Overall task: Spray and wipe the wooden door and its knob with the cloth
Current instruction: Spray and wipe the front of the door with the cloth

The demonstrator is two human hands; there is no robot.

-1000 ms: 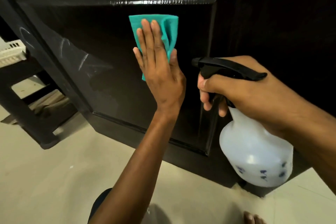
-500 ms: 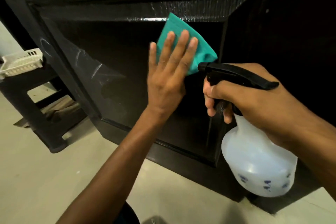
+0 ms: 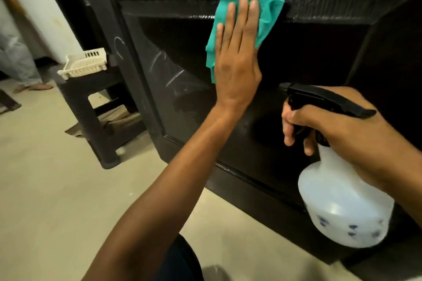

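The dark wooden door (image 3: pixel 173 57) fills the upper and right part of the head view, with a recessed lower panel that shines wet in streaks. My left hand (image 3: pixel 237 57) lies flat with straight fingers on a teal cloth (image 3: pixel 267 13), pressing it against the panel's upper moulding. My right hand (image 3: pixel 349 130) grips the black trigger head of a white translucent spray bottle (image 3: pixel 342 210), held lower right, with its nozzle close to the door. No knob is in sight.
A dark plastic stool (image 3: pixel 98 98) stands left of the door with a white slotted basket (image 3: pixel 85 64) on top. Beige floor tiles (image 3: pixel 57 189) spread across the lower left. Another person's feet (image 3: pixel 34 86) show at far left. My knee (image 3: pixel 182 260) is at the bottom.
My left hand has slid the cloth up the panel, first rightwards, to the upper moulding. The view has shifted, showing more of the stool. The bottle hand has kept its grip.
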